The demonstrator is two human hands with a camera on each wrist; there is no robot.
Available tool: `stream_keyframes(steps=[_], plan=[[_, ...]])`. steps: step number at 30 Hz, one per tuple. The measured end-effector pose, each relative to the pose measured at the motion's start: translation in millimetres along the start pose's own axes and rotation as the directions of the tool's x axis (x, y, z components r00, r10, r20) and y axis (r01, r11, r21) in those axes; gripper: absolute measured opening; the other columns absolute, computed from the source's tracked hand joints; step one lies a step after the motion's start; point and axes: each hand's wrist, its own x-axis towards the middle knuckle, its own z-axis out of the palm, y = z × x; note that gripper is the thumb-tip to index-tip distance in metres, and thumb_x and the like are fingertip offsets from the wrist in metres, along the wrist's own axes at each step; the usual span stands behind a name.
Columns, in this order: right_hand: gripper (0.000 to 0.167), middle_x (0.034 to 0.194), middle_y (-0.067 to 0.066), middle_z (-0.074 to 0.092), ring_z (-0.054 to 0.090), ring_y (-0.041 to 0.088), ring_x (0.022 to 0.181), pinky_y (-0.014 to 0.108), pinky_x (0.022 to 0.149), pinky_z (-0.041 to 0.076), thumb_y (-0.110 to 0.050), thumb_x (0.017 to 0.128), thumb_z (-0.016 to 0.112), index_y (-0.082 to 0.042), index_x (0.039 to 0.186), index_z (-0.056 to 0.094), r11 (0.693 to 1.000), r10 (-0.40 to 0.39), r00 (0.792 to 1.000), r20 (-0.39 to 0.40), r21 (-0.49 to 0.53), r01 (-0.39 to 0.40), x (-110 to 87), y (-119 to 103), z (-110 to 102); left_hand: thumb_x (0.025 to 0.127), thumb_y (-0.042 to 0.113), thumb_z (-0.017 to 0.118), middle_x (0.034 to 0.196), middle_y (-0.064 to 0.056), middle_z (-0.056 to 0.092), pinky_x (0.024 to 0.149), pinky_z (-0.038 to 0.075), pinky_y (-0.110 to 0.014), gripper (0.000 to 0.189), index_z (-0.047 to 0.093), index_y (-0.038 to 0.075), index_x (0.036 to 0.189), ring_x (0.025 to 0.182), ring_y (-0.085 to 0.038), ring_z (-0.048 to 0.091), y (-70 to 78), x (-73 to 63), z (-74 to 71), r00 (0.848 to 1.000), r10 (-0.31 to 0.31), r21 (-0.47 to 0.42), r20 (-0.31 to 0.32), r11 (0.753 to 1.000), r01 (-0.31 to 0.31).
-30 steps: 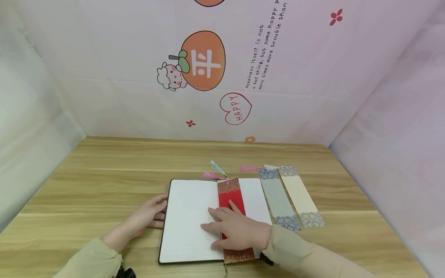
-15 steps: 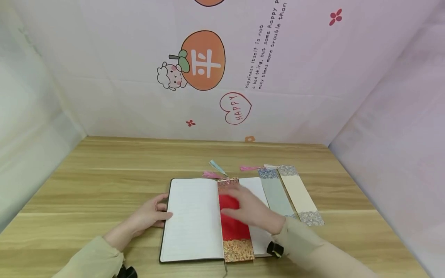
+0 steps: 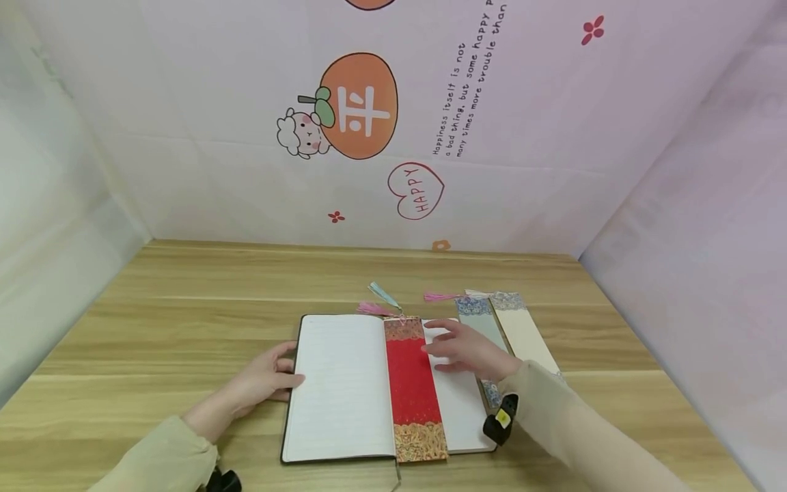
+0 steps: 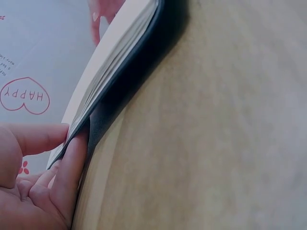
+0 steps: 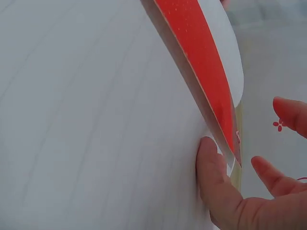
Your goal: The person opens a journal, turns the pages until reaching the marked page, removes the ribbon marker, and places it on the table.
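An open notebook with a dark cover and lined white pages lies on the table. Along its gutter, on the right page, rests a red bookmark with gold patterned ends. Pink and pale blue tassels stick out past the top edge. My left hand pinches the notebook's left edge, thumb on the page side and fingers under the cover. Over the upper right page my right hand spreads its fingers, its fingertips right by the bookmark's right edge. In the right wrist view a finger lies against the page.
To the right of the notebook lie a grey-green bookmark with blue lace-print ends and a cream bookmark with grey ones, partly behind my right arm. Their tassels point left. A printed white cloth wall stands behind the table.
My right hand has lifted off the red bookmark and moved right onto the right page's upper part. My left thumb has come onto the left page's edge.
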Motion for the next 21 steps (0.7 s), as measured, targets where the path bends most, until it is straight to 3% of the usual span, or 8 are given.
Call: stream_keyframes(steps=[3, 8, 16, 21], plan=[[0.056, 0.125, 0.020, 0.049, 0.058, 0.024, 0.103, 0.042, 0.088, 0.052, -0.013, 0.087, 0.066, -0.004, 0.137, 0.043, 1.000, 0.000, 1.000, 0.000, -0.016, 0.000, 6.2, -3, 8, 0.088, 0.003, 0.062, 0.101, -0.011, 0.064, 0.064, 0.053, -0.028, 0.076, 0.013, -0.010, 0.145, 0.078, -0.012, 0.060, -0.2, 0.2, -0.6, 1.000, 0.005, -0.006, -0.002, 1.000, -0.005], [0.050, 0.118, 0.016, 0.052, 0.057, 0.023, 0.099, 0.038, 0.078, 0.056, -0.005, 0.083, 0.069, -0.006, 0.129, 0.052, 0.995, 0.017, 0.997, -0.071, -0.101, -0.024, 15.4, -4, 19, 0.088, 0.004, 0.062, 0.099, -0.010, 0.063, 0.064, 0.054, -0.027, 0.077, 0.012, -0.011, 0.145, 0.077, -0.011, 0.060, -0.4, 1.5, -0.4, 1.000, 0.019, -0.008, 0.014, 1.000, -0.019], [0.051, 0.118, 0.015, 0.052, 0.054, 0.025, 0.102, 0.038, 0.075, 0.057, 0.002, 0.082, 0.066, -0.009, 0.130, 0.052, 0.990, -0.012, 1.000, -0.009, -0.141, 0.011, 7.2, 0, 16, 0.088, 0.005, 0.062, 0.096, -0.008, 0.063, 0.063, 0.053, -0.026, 0.077, 0.013, -0.011, 0.145, 0.076, -0.011, 0.060, -0.3, 1.0, 0.5, 1.000, 0.015, -0.004, 0.014, 1.000, -0.015], [0.056, 0.111, 0.015, 0.052, 0.057, 0.023, 0.093, 0.036, 0.069, 0.057, 0.003, 0.081, 0.067, -0.008, 0.133, 0.049, 0.985, -0.007, 1.000, -0.008, -0.173, 0.006, -1.3, 3, 17, 0.089, 0.004, 0.061, 0.097, -0.008, 0.064, 0.063, 0.054, -0.026, 0.077, 0.011, -0.012, 0.145, 0.076, -0.011, 0.061, -0.5, 0.4, 0.0, 1.000, 0.023, -0.002, 0.020, 1.000, -0.023]])
